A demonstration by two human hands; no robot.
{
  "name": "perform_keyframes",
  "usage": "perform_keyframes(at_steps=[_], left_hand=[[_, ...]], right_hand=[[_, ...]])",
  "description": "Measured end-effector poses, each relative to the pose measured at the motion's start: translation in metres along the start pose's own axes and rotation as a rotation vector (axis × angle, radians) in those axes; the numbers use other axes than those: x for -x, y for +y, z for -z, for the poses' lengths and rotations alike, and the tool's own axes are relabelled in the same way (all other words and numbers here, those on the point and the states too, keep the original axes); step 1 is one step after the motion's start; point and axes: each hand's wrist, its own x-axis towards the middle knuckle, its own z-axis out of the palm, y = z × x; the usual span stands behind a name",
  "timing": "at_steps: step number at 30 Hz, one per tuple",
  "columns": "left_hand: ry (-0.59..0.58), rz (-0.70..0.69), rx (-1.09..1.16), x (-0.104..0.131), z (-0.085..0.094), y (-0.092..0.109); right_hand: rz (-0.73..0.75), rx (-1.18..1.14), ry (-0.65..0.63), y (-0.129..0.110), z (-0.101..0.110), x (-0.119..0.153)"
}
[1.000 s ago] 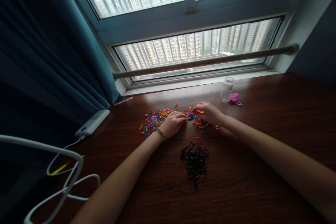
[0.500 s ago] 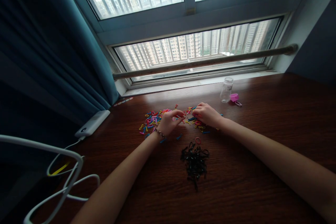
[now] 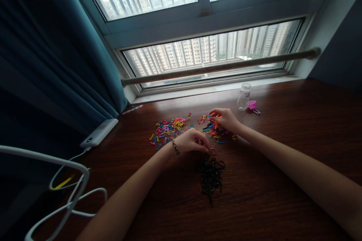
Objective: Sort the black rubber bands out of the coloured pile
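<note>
Small coloured rubber bands lie in two loose heaps: a left heap [image 3: 166, 128] and a right heap [image 3: 215, 130]. Nearer to me is a pile of black rubber bands [image 3: 212, 177], with one pinkish-red band [image 3: 213, 151] at its far edge. My left hand [image 3: 194, 141], a bracelet on its wrist, reaches to that far edge. Its fingers are closed, the tips close beside the red band; what they hold, if anything, is too small to tell. Over the right heap, my right hand [image 3: 224, 118] has thumb and fingers drawn together among the bands; their contents are unclear.
A clear jar [image 3: 244, 97] stands toward the window, beside a pink lid [image 3: 252, 104] with a loop. At left are a white power bank [image 3: 98, 133] with a cable, thick white tubing [image 3: 82, 169] and a blue curtain [image 3: 93, 64]. A rail [image 3: 215, 68] crosses the window.
My left hand has come from between the coloured heaps toward me, to the far edge of the black pile. My right hand has shifted slightly away from me, uncovering more of the right heap.
</note>
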Motion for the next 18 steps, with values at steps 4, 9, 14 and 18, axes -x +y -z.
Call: perform_keyframes(at_steps=[4,9,14,18], left_hand=[[-0.092,-0.123,-0.089,-0.004,-0.008,0.005],[-0.116,-0.190,-0.235,-0.005,-0.013,0.008],[0.030,-0.126,-0.284,-0.005,-0.010,0.001],[0.346,-0.037,-0.500,-0.004,-0.003,-0.017]], right_hand=[[-0.010,-0.017,0.026,0.002,0.000,-0.001],[-0.016,0.000,0.029,0.003,0.001,-0.001],[-0.002,0.011,0.053,0.002,0.000,-0.001],[0.031,0.055,0.081,0.002,0.001,0.000]])
